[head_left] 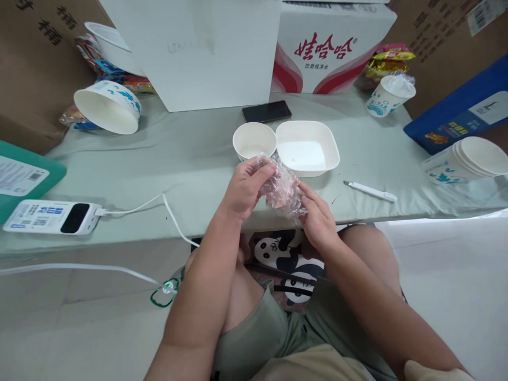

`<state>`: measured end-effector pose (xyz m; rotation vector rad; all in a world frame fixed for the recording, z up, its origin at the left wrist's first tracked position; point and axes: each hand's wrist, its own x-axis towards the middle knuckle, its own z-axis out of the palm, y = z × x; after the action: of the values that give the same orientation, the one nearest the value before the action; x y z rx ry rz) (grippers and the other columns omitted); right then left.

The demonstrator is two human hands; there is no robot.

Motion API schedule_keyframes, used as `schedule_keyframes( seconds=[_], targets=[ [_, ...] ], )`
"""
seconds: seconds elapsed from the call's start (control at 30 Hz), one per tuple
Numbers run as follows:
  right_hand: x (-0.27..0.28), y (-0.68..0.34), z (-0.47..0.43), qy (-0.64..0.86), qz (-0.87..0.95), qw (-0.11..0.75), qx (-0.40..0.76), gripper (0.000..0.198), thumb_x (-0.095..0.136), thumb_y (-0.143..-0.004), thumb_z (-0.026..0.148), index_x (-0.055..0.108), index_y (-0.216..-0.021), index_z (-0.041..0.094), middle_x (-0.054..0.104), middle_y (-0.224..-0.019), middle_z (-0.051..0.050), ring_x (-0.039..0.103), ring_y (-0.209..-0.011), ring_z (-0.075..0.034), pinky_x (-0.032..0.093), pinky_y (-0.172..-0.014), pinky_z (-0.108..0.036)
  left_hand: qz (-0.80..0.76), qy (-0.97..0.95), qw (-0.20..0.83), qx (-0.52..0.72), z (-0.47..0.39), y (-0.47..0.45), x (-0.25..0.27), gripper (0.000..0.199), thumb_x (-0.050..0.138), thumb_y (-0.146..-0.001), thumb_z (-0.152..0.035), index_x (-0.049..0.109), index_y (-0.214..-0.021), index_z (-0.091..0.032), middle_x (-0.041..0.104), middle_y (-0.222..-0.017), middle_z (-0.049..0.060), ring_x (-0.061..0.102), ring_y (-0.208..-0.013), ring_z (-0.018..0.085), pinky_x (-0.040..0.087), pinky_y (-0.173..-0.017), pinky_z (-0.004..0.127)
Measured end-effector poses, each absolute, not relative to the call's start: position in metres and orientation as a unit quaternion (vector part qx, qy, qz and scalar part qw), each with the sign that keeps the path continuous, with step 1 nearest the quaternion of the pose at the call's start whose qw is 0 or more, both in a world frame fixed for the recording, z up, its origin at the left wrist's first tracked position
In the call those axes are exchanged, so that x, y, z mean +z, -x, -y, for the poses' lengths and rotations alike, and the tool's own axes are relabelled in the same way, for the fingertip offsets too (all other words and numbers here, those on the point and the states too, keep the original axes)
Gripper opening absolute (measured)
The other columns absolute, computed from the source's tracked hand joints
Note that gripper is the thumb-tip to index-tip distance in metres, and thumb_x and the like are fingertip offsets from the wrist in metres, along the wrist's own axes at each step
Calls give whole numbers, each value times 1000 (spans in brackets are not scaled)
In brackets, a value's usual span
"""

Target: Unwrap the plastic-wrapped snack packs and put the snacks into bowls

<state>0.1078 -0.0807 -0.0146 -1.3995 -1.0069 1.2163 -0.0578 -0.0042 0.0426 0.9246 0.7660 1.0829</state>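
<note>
Crinkled clear plastic wrap (282, 188) with something pinkish behind or inside it is stretched between my two hands, over the table's front edge. My left hand (251, 182) pinches its upper left end between thumb and fingers. At the lower right end, my right hand (317, 214) grips the wrap with its fingers closed. Just beyond my left hand stands a white paper bowl (254, 138), its lower part hidden. Beside it, on the right, is a white rectangular tub (309, 148), open at the top.
A black phone (266, 111) lies behind the bowl. A white utility knife (371, 191) lies at right, near stacked paper cups (468, 159). A tipped paper bowl (109, 108) and a cabled power bank (51, 217) are at left. White boxes (214, 53) line the back.
</note>
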Motion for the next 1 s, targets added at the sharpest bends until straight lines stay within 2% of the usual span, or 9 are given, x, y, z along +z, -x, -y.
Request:
schedule_keyframes(
  seconds=[0.07,0.2,0.37,0.5,0.63,0.7,0.8,0.9,1.0],
  targets=[
    [-14,-121,83,610,391,508,466,46,54,-95,53,64,-135,33,68,-138,-4,61,-132,-27,60,-102,-48,-390,-386,659,514,-1,63,41,22,76,-72,-32,59,-66,-20,55,-62,-3,49,-51,8,40,-44,22],
    [-16,-156,84,645,348,522,437,39,61,-92,50,69,-127,33,72,-120,-3,73,-103,-23,67,-87,-44,-518,-386,572,505,-9,76,34,17,68,-73,-27,57,-62,-19,54,-60,-2,49,-51,9,37,-45,22],
    [-22,-195,82,712,406,437,371,42,61,-88,39,70,-126,25,75,-119,-8,73,-97,-25,64,-88,-49,-631,-523,449,356,-9,88,25,17,60,-78,-25,59,-62,-20,54,-57,-2,53,-57,14,40,-56,27],
    [-10,-198,82,736,542,388,121,43,59,-85,30,69,-126,22,73,-126,-13,70,-112,-32,57,-98,-55,-652,-621,329,285,-3,83,29,19,65,-82,-31,72,-97,-21,73,-101,6,65,-83,20,51,-80,36],
    [7,-178,75,645,697,308,61,46,58,-89,34,65,-132,18,73,-126,-16,67,-118,-35,53,-100,-57,-582,-716,281,262,2,70,32,43,73,-83,-31,69,-125,-21,61,-134,12,61,-123,28,49,-106,43],
    [10,-169,68,627,732,252,83,46,59,-89,33,65,-133,18,76,-115,-14,70,-108,-35,53,-97,-56,-582,-730,280,224,2,65,30,38,73,-84,-29,72,-120,-19,60,-134,14,59,-127,31,48,-109,46],
    [13,-165,62,624,742,217,111,28,57,-90,27,74,-112,20,75,-85,-7,71,-83,-28,54,-85,-47,-592,-733,285,174,1,63,26,13,68,-87,-23,76,-96,-18,66,-120,14,64,-114,32,51,-102,49],
    [17,-167,62,611,733,280,102,16,56,-90,22,72,-90,22,69,-77,-4,67,-74,-22,51,-71,-36,-564,-733,300,233,-1,67,26,11,66,-87,-19,75,-81,-19,70,-107,9,67,-103,26,53,-95,44],
    [23,-170,66,602,709,360,74,12,56,-90,21,66,-83,24,69,-79,-3,67,-76,-21,51,-71,-34,-505,-721,317,354,-3,71,28,8,69,-84,-20,76,-80,-21,73,-105,6,69,-101,22,54,-95,39]
  ],
)
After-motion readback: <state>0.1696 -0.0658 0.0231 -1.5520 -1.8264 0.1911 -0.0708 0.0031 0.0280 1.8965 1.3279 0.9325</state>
